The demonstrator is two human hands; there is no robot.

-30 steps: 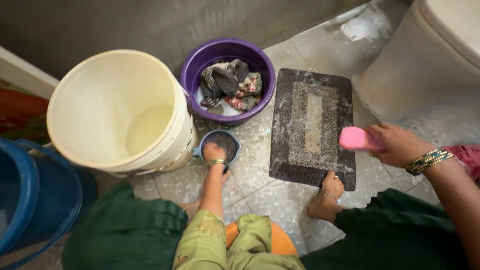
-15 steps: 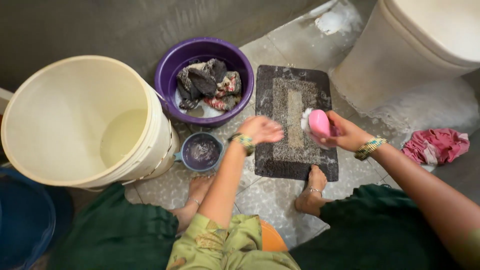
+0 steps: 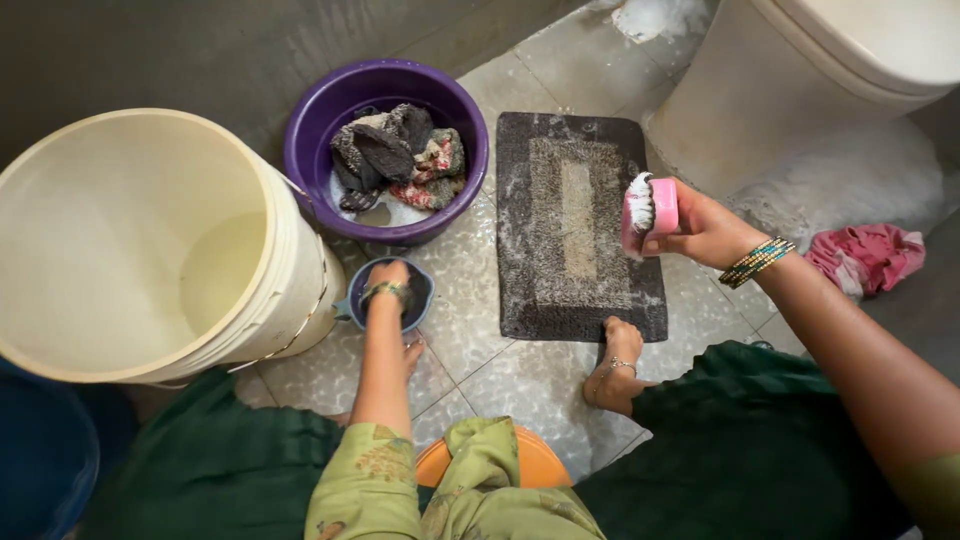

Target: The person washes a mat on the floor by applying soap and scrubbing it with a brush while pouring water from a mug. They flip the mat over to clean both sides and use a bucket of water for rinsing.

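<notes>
the right hand [image 3: 700,228] grips a pink scrub brush [image 3: 648,212] just off the 3 o'clock edge of the dark bath mat [image 3: 578,228], whose long axis runs 12 to 6 on the floor. the left hand [image 3: 392,280], farther off at 9 o'clock, dips into a small mug [image 3: 388,296]; its grip can't be told.

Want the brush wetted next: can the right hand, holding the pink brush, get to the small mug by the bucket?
Probably not freely: the left hand is dipped into the small mug, covering its opening, while the right hand holds the pink brush above the mat.
</notes>
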